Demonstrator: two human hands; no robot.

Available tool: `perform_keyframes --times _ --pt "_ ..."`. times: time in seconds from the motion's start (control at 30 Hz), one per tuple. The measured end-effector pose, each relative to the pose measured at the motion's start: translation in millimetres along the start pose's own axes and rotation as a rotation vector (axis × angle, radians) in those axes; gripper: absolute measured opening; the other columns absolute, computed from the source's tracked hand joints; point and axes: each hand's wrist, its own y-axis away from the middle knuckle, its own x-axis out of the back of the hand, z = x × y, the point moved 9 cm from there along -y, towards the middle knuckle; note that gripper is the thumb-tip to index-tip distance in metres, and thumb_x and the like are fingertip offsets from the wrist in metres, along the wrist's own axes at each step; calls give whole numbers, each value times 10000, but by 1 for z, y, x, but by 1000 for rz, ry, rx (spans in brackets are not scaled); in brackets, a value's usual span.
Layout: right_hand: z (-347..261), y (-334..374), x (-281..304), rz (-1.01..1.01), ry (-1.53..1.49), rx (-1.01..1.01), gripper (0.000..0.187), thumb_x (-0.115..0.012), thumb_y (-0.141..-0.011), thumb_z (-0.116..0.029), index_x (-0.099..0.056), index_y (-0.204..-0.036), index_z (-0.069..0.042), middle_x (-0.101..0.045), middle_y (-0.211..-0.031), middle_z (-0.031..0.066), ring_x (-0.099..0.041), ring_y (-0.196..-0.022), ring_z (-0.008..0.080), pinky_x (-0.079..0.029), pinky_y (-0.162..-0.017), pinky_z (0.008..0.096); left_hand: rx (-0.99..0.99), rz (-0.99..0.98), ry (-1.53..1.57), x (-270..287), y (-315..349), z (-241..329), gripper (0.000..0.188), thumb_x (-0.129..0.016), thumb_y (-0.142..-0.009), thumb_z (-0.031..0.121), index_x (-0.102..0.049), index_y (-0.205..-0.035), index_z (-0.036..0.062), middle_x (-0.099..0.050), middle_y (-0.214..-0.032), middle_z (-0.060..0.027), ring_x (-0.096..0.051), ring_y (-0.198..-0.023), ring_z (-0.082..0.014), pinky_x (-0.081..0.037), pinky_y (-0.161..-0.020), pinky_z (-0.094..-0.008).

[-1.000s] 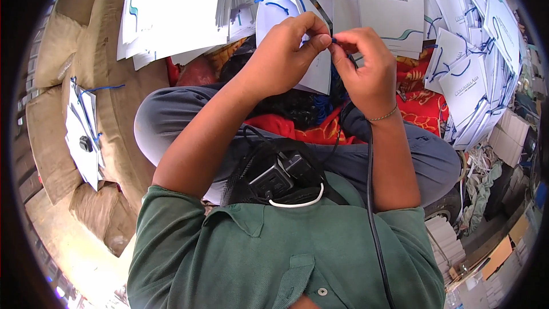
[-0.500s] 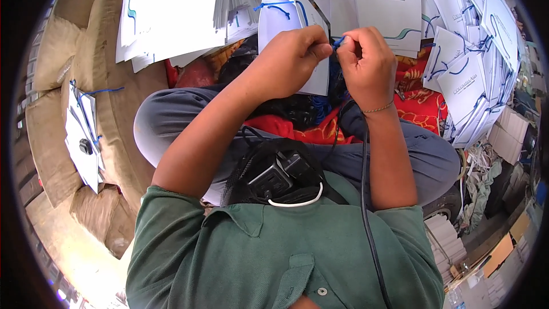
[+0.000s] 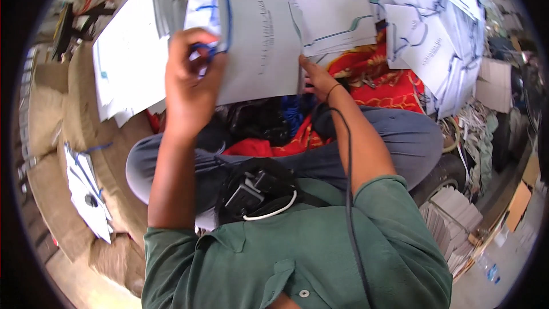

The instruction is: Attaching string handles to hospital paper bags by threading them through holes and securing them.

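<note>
Bright daylight fills a cluttered workspace. Tan sacks (image 3: 48, 131) are heaped at nine o'clock, a red patterned cloth (image 3: 389, 77) lies at one o'clock, and cardboard (image 3: 517, 203) sits on pale floor (image 3: 503, 277) at four o'clock.
</note>
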Motion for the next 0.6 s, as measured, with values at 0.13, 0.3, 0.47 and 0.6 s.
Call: perform_keyframes --times 0.13,0.3,0.47,0.6 --pt "-62 -18 75 73 -439 524 486 -761 -1070 -386 -683 -1374 -15 -720 -1260 72 -645 -1084 165 -538 -932 383 -33 43 161 2 -22 -21 510 -727 -940 -159 -569 -1371 64 -575 -1286 -51 -563 -1111 -126 -491 -977 -285" --pt "-183 78 170 313 -580 886 236 -728 -1095 -203 -704 -1274 -52 -764 -1152 40 -697 -1027 141 -573 -911 325 -3 69 -51 38 -36 -32 582 -721 -1014 -10 -517 -1554 61 -530 -1623 -129 -485 -1510 -292 -430 -1226 -491" --pt "-208 142 376 644 -628 908 387 -664 -1123 -181 -557 -1428 32 -691 -1369 191 -713 -1215 345 -593 -1055 512 43 25 -206 89 -66 -52 525 -721 -1050 86 -556 -1544 20 -575 -1596 -159 -521 -1499 -319 -440 -1225 -467" --pt "-164 179 494 746 -678 709 536 -516 -1184 -396 -521 -1559 -12 -645 -1506 180 -594 -1408 397 -458 -1202 586 268 -245 -452 97 -84 -90 610 -742 -1061 285 -540 -1597 77 -564 -1615 -210 -530 -1497 -392 -410 -1259 -500"
